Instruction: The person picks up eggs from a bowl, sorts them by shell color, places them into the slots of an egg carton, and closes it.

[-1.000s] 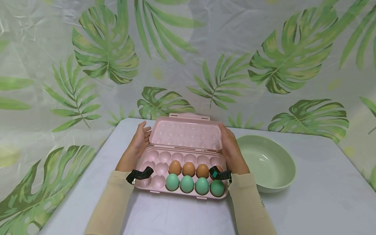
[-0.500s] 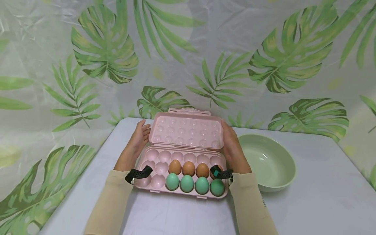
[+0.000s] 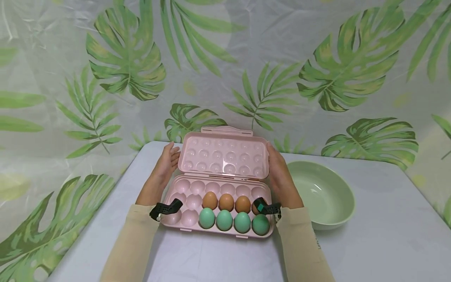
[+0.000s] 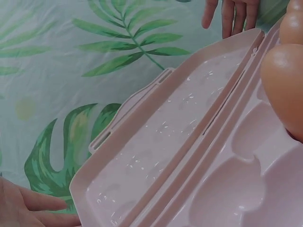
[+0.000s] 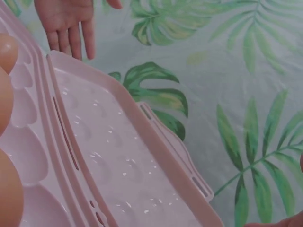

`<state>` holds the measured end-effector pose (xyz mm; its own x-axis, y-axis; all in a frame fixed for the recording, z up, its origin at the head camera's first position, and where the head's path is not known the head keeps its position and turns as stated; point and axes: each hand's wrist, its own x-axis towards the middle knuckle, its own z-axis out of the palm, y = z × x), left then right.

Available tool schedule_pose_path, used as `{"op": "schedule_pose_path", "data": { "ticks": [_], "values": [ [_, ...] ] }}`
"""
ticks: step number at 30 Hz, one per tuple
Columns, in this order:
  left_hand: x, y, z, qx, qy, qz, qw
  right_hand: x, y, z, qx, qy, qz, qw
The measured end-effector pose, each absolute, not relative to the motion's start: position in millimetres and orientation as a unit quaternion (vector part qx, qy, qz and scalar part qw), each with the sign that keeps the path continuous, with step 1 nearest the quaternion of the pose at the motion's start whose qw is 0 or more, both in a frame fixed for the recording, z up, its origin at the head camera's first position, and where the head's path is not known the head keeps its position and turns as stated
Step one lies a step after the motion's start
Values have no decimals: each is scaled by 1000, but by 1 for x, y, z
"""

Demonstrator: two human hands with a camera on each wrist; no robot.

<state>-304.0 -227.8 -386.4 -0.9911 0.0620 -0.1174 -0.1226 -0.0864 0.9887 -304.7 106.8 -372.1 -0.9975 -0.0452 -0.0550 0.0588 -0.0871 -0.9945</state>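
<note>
An opened pink egg box stands in the middle of the table, its base (image 3: 189,217) nearest the person and its hinged lid (image 3: 225,156) tilted up at the back. Brown eggs (image 3: 226,203) sit in the middle row and green eggs (image 3: 224,220) in the front row, filling the right part. Beside the lid's left edge is my left hand (image 3: 163,164), fingers extended; whether they touch it I cannot tell. My right hand (image 3: 280,172) lies along the lid's right edge, fingers fairly straight. In the right wrist view, little of that hand (image 5: 286,222) shows.
To the right of the egg box stands a light green bowl (image 3: 332,196), close to the right forearm. A white cloth (image 3: 384,235) covers the table. Behind hangs a leaf-patterned curtain (image 3: 211,78). Black wrist cameras (image 3: 166,208) partly cover the egg box.
The lid has swung to a higher angle, its latch tab rising in the head view. My right hand has shifted slightly right and up. The eggs and bowl stay put.
</note>
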Motion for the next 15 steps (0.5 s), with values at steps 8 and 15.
{"op": "schedule_pose_path", "data": {
  "ticks": [8, 15],
  "values": [
    [-301, -226, -377, -15, 671, 740, 45, -301, 111, -359, 37, 672, -739, 40],
    [-296, -224, -370, -5, 670, 742, 29, -297, 114, -351, 40, 682, -729, 42]
  ]
}}
